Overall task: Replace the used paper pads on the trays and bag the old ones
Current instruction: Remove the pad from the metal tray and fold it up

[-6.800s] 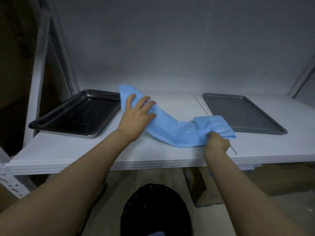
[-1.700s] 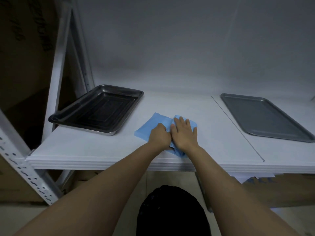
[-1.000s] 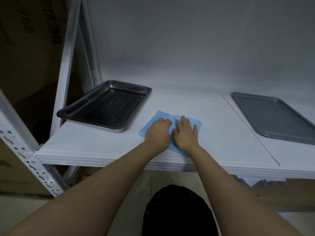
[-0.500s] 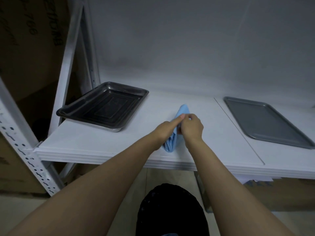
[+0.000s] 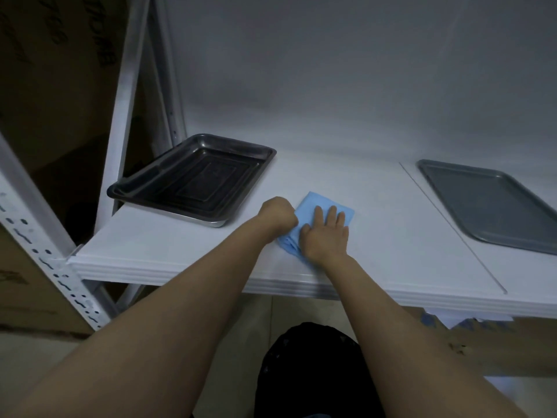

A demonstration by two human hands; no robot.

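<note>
Both trays sit bare on the white shelf [image 5: 376,236]: the deep black tray [image 5: 193,181] left of centre, the flat grey tray [image 5: 494,206] at right. At centre, the folded blue pad [image 5: 313,206] lies under the right hand [image 5: 325,233], its fingers [image 5: 331,214] flat and spread, while the left hand [image 5: 278,214] is curled at the pad's edge.

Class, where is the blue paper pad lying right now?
In the head view, the folded blue pad lies on the white shelf, near its front edge, between the black tray and the grey tray, under both hands.

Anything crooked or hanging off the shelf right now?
Yes: the deep black metal tray sits askew, its left corner overhanging the white shelf's end. The flat grey tray lies angled too. No spills or damage visible.
</note>
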